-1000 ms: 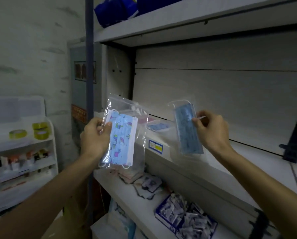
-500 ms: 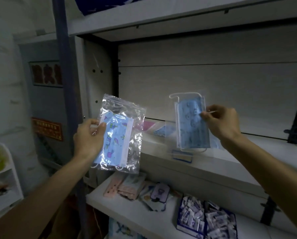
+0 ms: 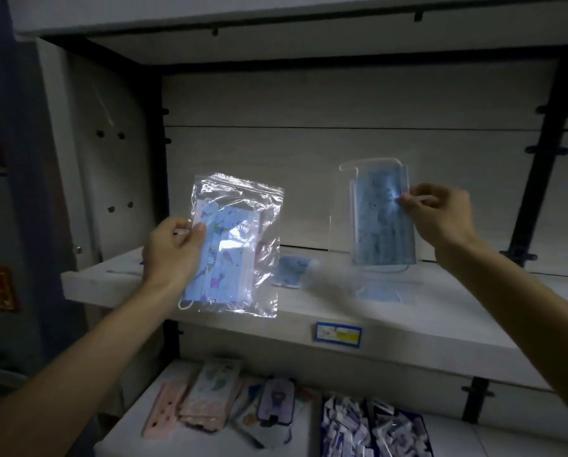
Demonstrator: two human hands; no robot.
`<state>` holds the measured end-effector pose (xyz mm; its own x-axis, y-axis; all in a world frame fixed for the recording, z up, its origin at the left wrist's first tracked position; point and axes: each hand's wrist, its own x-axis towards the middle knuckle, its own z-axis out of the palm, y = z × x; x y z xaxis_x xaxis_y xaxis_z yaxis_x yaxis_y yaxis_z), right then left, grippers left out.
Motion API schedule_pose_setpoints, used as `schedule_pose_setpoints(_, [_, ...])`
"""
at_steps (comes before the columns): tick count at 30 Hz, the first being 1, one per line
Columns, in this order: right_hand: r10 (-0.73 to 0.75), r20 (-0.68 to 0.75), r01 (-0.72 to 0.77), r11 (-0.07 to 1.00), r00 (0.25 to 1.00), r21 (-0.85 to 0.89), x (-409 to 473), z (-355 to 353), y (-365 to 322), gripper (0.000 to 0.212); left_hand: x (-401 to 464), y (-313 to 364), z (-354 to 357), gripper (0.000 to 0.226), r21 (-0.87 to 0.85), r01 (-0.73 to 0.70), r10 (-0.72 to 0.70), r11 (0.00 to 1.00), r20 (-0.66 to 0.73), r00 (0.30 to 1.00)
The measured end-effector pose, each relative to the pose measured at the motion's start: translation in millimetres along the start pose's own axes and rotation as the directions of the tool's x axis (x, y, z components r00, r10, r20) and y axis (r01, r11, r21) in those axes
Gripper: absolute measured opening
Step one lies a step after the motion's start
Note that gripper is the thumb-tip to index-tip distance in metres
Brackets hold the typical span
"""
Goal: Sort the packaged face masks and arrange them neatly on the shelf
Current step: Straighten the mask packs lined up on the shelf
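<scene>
Two hands hold packaged masks up before a pale shelf [image 3: 190,300]. The left hand [image 3: 173,250] pinches a crinkly clear bag of patterned masks [image 3: 234,247] by its side edge; the right hand [image 3: 440,219] pinches a plain blue mask packet [image 3: 381,219]. Both look light, floppy and slippery, best gripped at an edge.

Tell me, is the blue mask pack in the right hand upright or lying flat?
Upright: the right hand pinches the blue mask pack by its edge, long side vertical, above the shelf.
</scene>
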<state>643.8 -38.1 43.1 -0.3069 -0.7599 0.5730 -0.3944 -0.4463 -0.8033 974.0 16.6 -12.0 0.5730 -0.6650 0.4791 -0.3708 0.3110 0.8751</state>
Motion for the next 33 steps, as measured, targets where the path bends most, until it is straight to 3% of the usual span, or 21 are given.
schedule_pose_setpoints(8, [0.026,-0.130,-0.039,0.995,0.991,-0.097,23.1,-33.8,20.7,0.022,20.9,3.4,64.2,0.018,-0.079,0.010,-0.003,0.997,0.080,0.997])
schedule_pose_setpoints(13, [0.077,-0.139,-0.107,0.968,0.987,-0.228,36.9,-61.5,35.6,0.028,27.8,1.6,95.7,0.011,-0.106,0.009,0.007,0.994,0.153,0.988])
schedule_pose_setpoints(19, [0.221,-0.056,-0.222,0.864,0.974,-0.452,47.1,-79.8,63.4,0.010,31.7,-8.4,121.1,0.015,-0.096,0.049,-0.028,0.994,0.211,0.977])
schedule_pose_setpoints(25, [0.290,-0.045,-0.237,0.672,0.956,-0.701,55.9,-77.3,96.9,0.014,40.2,-17.3,128.8,0.012,-0.097,0.034,-0.016,0.995,0.182,0.983])
schedule_pose_setpoints(33, [0.248,0.001,-0.140,0.550,0.969,-0.823,58.5,-64.0,122.6,0.030,52.6,-29.7,128.1,0.015,-0.070,0.020,-0.008,0.997,0.168,0.986])
